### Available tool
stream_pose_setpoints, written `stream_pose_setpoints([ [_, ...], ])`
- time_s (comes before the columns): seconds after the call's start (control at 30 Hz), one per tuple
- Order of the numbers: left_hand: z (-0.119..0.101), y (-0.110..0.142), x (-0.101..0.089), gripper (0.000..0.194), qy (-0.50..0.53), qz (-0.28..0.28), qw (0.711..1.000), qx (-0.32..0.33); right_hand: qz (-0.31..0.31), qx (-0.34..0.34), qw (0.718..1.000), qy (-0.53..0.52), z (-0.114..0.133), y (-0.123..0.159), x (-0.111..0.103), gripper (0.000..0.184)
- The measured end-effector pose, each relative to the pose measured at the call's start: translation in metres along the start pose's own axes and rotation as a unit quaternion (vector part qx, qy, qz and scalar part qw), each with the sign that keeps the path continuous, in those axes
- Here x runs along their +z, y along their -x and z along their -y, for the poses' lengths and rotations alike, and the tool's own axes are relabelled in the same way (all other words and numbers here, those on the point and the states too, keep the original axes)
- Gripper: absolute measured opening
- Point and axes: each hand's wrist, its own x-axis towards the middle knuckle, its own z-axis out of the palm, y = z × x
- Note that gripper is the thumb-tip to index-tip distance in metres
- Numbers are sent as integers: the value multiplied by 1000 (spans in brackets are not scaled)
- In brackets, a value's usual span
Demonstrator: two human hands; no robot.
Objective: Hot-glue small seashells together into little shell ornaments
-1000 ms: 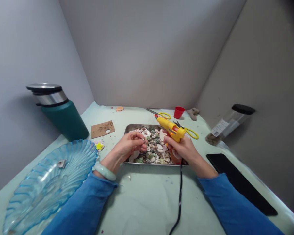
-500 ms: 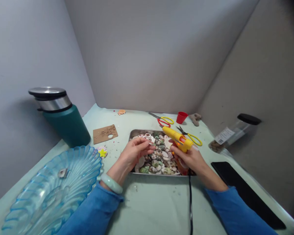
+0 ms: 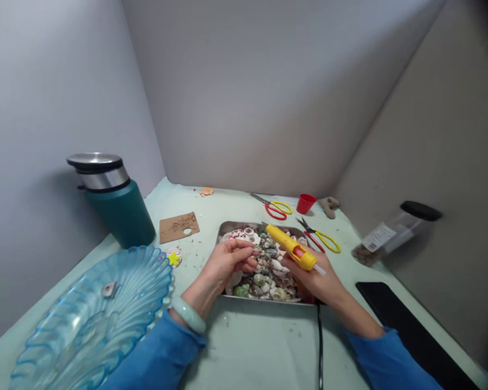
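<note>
In my right hand (image 3: 315, 279) is a yellow glue gun (image 3: 287, 244), its nozzle tilted up and to the left. A clear glue stick (image 3: 319, 269) pokes out of its back end. My left hand (image 3: 228, 262) has thumb and fingers pinched together a little left of the nozzle; whatever they may hold is too small to make out. Both hands are over a metal tray (image 3: 264, 299) filled with many small seashells (image 3: 264, 279), white, green and brown. A black cord (image 3: 320, 346) runs down from the tray's front edge near my right hand.
On the left are a blue scalloped dish (image 3: 44, 346), a teal bottle (image 3: 124, 214), a brown card (image 3: 179, 226) and a yellow-flowered piece (image 3: 173, 258). Behind the tray lie scissors (image 3: 274, 207), more scissors (image 3: 319, 237) and a red cup (image 3: 306, 203). A jar (image 3: 394, 233) and black pad (image 3: 410, 330) are at right.
The glue gun has turned slightly in my right hand, its rear end pointing further down. My left hand stays pinched over the tray. The whole view has shifted a little.
</note>
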Motion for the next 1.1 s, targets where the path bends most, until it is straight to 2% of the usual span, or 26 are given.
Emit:
stream_pose_setpoints([
  [0.1, -2, 3, 3, 18, -15, -16, 999, 29, -3, -36, 999, 12, 1, 1, 0, 19],
  [0.2, -3, 6, 6, 18, -37, -23, 998, 49, -38, 6, 999, -33, 0, 1, 2, 24],
  [0.33, 2, 7, 12, 25, -42, 2, 998, 51, -85, 58, 988, -116, 4, -1, 9, 40],
  [0.43, 7, 5, 15, 28, -53, 20, 998, 41, -75, 57, 987, -127, 9, 0, 13, 42],
  [0.6, 10, 4, 17, 26, -89, 31, 995, 41, -56, 61, 990, -113, 15, 4, 16, 33],
  [0.83, 9, 5, 21, 19, -119, 49, 992, 17, -21, 116, 976, -183, 21, 5, 14, 35],
  [0.97, 9, 5, 20, 25, -107, 60, 992, -9, 14, 99, 976, -195, 21, 4, 12, 29],
  [1.1, 9, 5, 20, 30, -88, 74, 993, -32, 21, 79, 978, -192, 22, 4, 11, 27],
])
